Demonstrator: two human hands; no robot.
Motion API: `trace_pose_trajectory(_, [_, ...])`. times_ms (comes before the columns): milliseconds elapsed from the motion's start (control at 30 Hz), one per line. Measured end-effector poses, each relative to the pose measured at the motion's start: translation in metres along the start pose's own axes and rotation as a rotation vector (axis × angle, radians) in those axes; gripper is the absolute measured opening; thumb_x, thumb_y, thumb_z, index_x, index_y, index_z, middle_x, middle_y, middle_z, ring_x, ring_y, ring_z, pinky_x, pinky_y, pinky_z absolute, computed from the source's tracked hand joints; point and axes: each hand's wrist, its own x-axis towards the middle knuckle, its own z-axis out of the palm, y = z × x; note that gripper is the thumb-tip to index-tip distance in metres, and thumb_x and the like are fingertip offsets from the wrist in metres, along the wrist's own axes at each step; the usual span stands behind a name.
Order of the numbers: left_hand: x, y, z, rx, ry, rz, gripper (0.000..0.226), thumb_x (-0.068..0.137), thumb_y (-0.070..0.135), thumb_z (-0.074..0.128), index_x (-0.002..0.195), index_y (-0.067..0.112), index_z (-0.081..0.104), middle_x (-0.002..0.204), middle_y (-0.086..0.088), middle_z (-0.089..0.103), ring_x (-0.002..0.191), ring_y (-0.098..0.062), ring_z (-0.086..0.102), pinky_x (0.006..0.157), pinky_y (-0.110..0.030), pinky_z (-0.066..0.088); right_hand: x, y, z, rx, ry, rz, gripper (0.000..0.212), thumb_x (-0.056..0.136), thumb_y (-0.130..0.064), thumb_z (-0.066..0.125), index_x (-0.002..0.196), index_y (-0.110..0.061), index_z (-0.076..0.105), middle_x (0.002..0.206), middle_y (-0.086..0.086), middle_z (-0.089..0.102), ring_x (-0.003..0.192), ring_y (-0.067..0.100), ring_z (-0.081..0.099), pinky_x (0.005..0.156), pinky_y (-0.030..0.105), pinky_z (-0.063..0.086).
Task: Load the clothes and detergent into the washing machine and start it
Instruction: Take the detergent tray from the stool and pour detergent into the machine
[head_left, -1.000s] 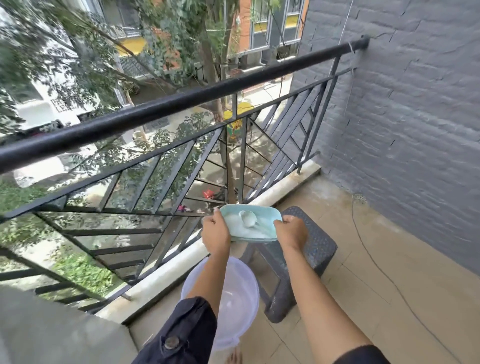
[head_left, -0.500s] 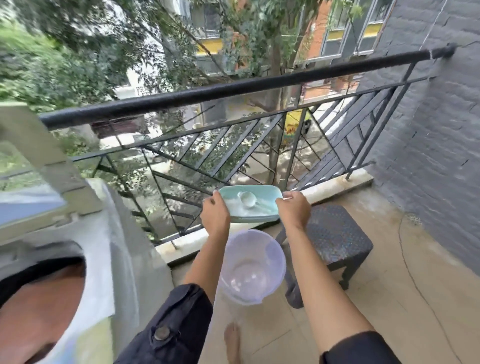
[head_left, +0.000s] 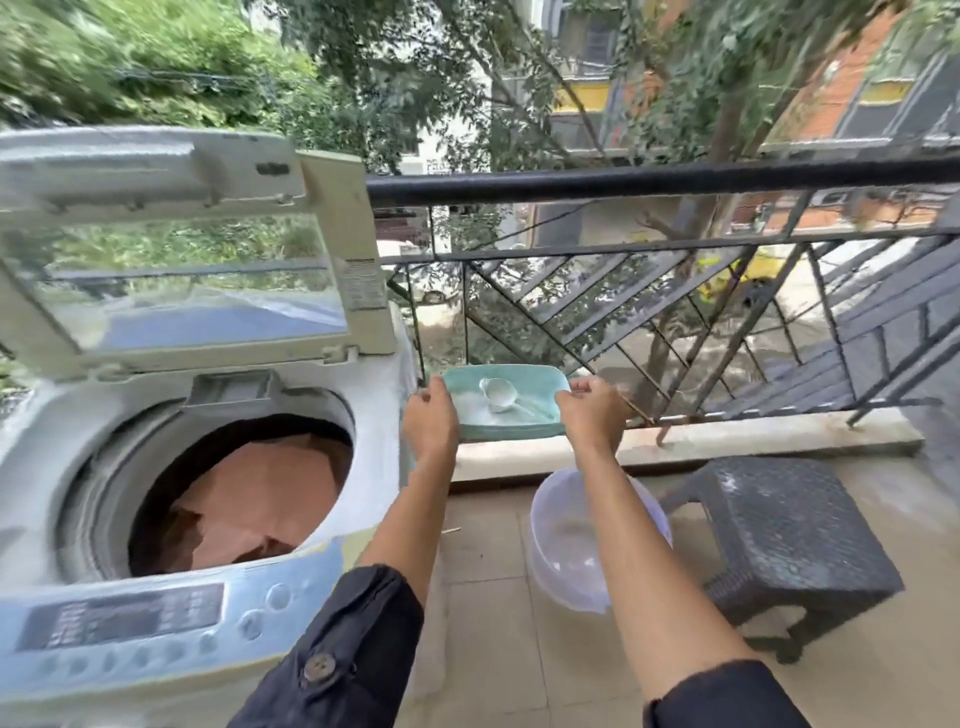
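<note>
While both arms are stretched forward, a teal tub (head_left: 524, 387) is held between the two hands, out in front of the railing (head_left: 649, 179). The left hand (head_left: 430, 418) is closed on the tub's left edge and the right hand (head_left: 589, 410) is closed on its right edge, with the fingers of each curled over the rim. White detergent powder (head_left: 475, 408) is seen inside the tub, between the hands, and a white scoop (head_left: 498, 392) is lying in it with its bowl toward the far side.

To the left of the left hand, just beside it, the washing machine (head_left: 47, 447) is standing with its lid (head_left: 182, 254) raised upright at the back. Reddish-brown clothes (head_left: 260, 499) are seen inside the drum, below and to the left of the left hand. The control panel (head_left: 124, 621) lies along the near edge of the machine, beside the left sleeve (head_left: 337, 660).

Below the right hand, a clear plastic basin (head_left: 566, 545) is resting on the tiled floor (head_left: 483, 649), partly hidden by the right forearm. A dark stool (head_left: 784, 525) is placed just to the right of the basin, below and to the right of the right hand.
</note>
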Motion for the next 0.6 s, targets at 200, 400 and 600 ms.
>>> trace_pose_trajectory(200, [0.044,-0.009,-0.067,-0.039,0.093,-0.054,0.05,0.099,0.04,0.031,0.123,0.002,0.056,0.129,-0.018,0.056,0.119,-0.033,0.05,0.097,-0.035,0.036,-0.028,-0.042,0.07,-0.047,-0.047,-0.059,0.021,0.079,-0.013,0.06,0.098,-0.014,0.069,0.101,0.007,0.071,0.096,0.028,0.064,0.068,0.024,0.038])
trace_pose_trajectory(400, [0.1,-0.022,-0.146,-0.017,0.108,-0.06,0.052,0.1,0.044,0.031,0.123,0.003,0.055,0.131,-0.018,0.055,0.122,-0.031,0.049,0.097,-0.035,0.036,-0.066,-0.079,0.151,-0.085,-0.091,-0.091,0.022,0.076,-0.014,0.061,0.095,-0.014,0.07,0.099,0.008,0.072,0.095,0.03,0.065,0.077,0.032,0.05])
trace_pose_trajectory(600, [0.154,-0.042,-0.209,0.018,0.097,-0.038,0.054,0.1,0.045,0.033,0.12,0.002,0.06,0.131,-0.019,0.056,0.124,-0.034,0.047,0.1,-0.036,0.034,-0.097,-0.103,0.225,-0.107,-0.137,-0.099,0.028,0.077,-0.015,0.064,0.105,-0.017,0.069,0.105,0.007,0.071,0.101,0.03,0.063,0.078,0.029,0.047])
